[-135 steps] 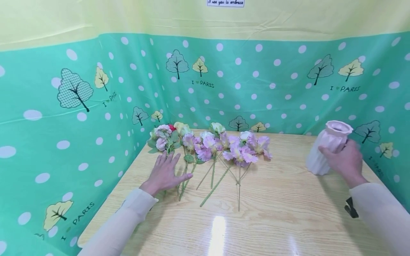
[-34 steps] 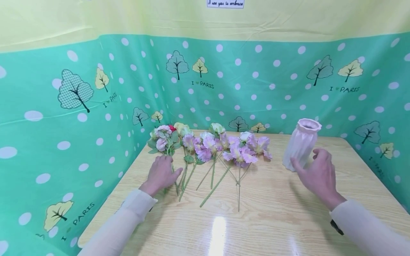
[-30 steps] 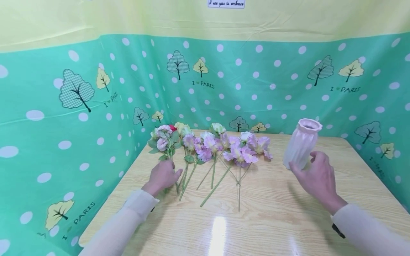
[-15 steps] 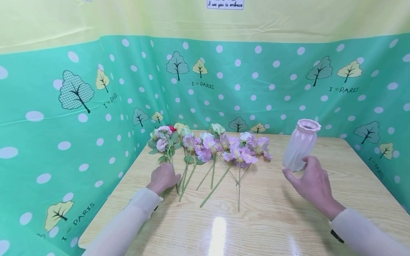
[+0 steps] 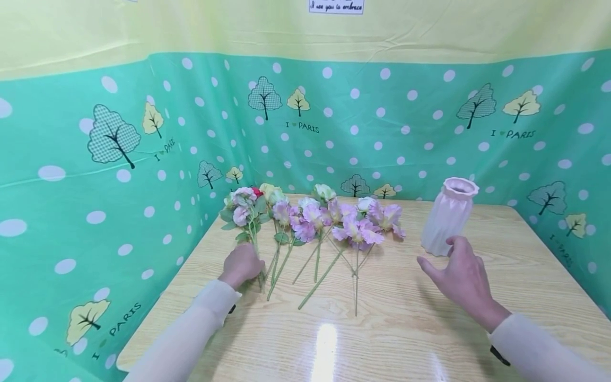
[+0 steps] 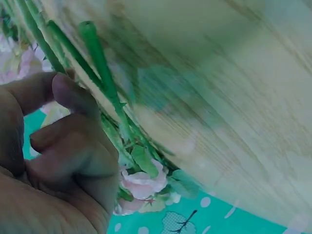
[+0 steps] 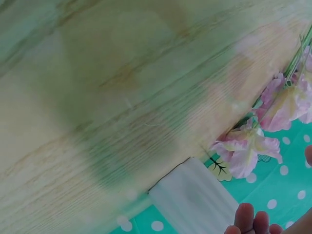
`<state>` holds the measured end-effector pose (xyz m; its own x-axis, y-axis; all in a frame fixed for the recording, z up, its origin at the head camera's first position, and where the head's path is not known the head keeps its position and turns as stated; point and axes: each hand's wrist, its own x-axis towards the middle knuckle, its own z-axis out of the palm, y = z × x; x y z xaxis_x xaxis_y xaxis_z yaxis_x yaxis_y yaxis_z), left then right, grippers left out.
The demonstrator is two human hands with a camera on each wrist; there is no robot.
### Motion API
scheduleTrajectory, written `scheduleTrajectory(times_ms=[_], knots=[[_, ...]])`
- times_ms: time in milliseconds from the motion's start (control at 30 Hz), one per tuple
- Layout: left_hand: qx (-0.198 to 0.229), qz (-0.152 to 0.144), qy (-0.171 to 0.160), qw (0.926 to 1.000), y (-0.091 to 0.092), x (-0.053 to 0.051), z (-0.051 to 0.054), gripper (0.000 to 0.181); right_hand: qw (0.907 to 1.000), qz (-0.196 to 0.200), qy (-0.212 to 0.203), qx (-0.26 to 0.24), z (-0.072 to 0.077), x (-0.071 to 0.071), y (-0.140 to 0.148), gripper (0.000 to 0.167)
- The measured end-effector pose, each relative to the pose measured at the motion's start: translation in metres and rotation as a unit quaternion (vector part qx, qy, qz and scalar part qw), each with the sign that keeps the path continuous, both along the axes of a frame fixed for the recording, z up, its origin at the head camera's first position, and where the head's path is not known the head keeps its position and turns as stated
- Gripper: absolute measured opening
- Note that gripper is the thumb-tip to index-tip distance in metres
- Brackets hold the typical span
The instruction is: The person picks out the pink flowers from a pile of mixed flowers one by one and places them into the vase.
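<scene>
At the left of the head view, my left hand [image 5: 242, 262] is curled at the stems of a pale pink artificial flower [image 5: 242, 204] with green leaves. The left wrist view shows thumb and forefinger pinching a green stem [image 6: 41, 44], other stems [image 6: 100, 63] lying just beside. A white fluted vase [image 5: 446, 223] stands upright on the table at the right. In front of it my right hand [image 5: 460, 276] holds nothing, thumb and fingers apart. The right wrist view has the vase's lower part [image 7: 195, 195] beyond the fingertips [image 7: 245, 217].
Several more artificial flowers lie in a row, lilac irises [image 5: 355, 231] and pale roses [image 5: 324, 192] among them, stems toward me. Light wood covers the table [image 5: 401, 329]. Green dotted cloth [image 5: 406, 143] hangs behind and at both sides.
The vase was gripped and shifted left, then released; my right hand has since drawn back toward me. My left hand went from spread fingers to curled at the leftmost stems, which moved slightly.
</scene>
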<state>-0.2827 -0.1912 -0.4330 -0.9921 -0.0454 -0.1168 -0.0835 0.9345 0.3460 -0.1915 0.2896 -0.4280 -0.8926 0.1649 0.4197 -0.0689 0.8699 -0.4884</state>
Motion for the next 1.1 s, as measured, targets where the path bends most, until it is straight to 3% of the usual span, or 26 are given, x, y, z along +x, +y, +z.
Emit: scheduleTrajectory(times_ms=[200, 367, 600, 800, 1100], knots=[[0.081, 0.013, 0.018, 0.9965, -0.007, 0.0, 0.001, 0.036, 1.0, 0.001, -0.005, 0.003, -0.003, 0.0, 0.0, 0.08], [0.08, 0.022, 0.028, 0.9961, -0.009, 0.001, 0.003, 0.03, 0.9996, 0.011, -0.025, 0.001, -0.005, 0.0, -0.001, 0.082], [0.059, 0.017, 0.083, 0.9946, -0.009, 0.005, 0.005, 0.037, 0.9987, 0.029, -0.038, 0.019, -0.008, 0.001, -0.003, 0.079], [0.103, 0.025, 0.1, 0.9894, -0.003, 0.006, 0.008, 0.048, 0.9986, 0.035, -0.022, 0.032, -0.01, 0.002, -0.002, 0.073], [0.146, 0.003, 0.15, 0.9778, 0.013, 0.011, 0.013, 0.021, 0.9982, 0.042, -0.034, 0.024, -0.013, 0.003, -0.001, 0.078]])
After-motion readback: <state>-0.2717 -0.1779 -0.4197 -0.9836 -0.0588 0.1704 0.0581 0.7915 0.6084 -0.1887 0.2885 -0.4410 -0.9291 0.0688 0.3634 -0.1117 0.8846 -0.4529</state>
